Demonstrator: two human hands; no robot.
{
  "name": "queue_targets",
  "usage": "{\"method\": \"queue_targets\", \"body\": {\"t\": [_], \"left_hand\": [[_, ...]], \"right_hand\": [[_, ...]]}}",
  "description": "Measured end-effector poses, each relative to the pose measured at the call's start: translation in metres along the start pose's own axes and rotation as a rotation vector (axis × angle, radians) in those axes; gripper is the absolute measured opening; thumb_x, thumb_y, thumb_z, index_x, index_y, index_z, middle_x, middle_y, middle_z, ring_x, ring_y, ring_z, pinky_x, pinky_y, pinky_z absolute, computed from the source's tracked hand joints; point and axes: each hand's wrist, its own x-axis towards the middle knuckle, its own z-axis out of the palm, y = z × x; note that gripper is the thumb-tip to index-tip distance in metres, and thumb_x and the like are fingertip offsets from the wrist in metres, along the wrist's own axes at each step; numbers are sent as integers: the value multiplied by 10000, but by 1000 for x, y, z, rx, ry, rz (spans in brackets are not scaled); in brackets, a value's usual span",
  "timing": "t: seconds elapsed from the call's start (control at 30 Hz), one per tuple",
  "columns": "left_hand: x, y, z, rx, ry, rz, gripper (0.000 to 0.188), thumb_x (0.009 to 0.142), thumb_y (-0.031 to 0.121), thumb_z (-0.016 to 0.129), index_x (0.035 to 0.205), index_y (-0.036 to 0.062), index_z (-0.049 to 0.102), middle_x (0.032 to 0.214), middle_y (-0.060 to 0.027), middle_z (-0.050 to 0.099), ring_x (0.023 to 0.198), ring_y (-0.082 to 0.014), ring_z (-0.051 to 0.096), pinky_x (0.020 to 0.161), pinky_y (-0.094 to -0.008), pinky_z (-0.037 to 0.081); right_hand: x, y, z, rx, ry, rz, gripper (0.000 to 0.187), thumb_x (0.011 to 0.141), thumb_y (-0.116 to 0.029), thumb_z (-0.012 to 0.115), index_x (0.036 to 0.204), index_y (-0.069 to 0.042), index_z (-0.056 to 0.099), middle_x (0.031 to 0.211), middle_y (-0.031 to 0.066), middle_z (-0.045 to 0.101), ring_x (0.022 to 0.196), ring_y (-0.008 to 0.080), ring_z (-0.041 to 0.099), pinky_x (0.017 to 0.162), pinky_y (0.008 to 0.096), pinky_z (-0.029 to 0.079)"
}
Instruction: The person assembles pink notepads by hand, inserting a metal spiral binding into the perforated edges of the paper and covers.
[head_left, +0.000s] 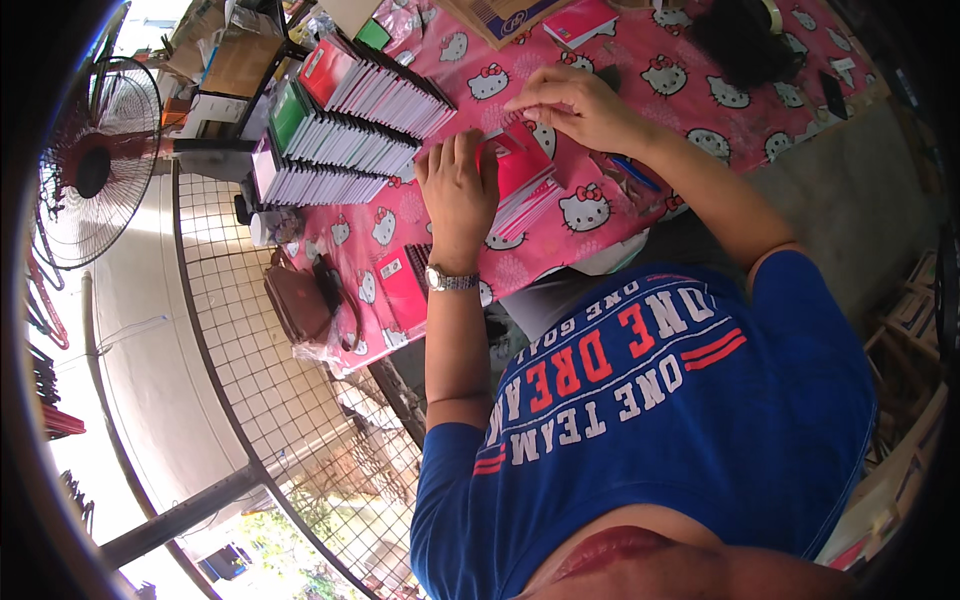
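My left hand [459,195], with a metal wristwatch [450,279] on its wrist, is at the left edge of a small stack of red and pink notebooks [525,200]. Its fingers are slightly bent and apart, with the thumb beside the top red cover; I see nothing held in it. Above the far side of that stack, my right hand [585,108] has its fingertips drawn together in a pinch. Whatever is between them is too small to make out. A blue pen [635,173] lies under my right forearm.
Rows of spiral-bound notebooks [345,135] stand at the left on the pink patterned tablecloth [590,210]. Nearer me lie a red spiral notebook [403,290] and a brown bag [300,300]. A cardboard box [495,18] and phone [832,95] are farther off; a fan [97,165] stands far left.
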Motion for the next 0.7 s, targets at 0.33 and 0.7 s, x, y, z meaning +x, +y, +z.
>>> {"method": "queue_targets", "body": {"t": [0.33,0.7], "left_hand": [[2,1,1,18,-33,-8,161,937,201,614,1049,87,596,952,-56,655,897,-270,604,822,-404,390],[6,15,5,20,-16,18,294,905,205,642,1160,90,550,1005,-86,651,952,-281,614,874,-418,391]], "right_hand": [[-3,-9,-9,44,-89,87,231,901,-35,644,1126,-55,696,987,64,623,917,209,624,809,321,506],[11,-43,-17,-119,-256,317,335,917,-155,629,1243,-97,577,1019,154,640,946,328,659,793,443,528]]}}
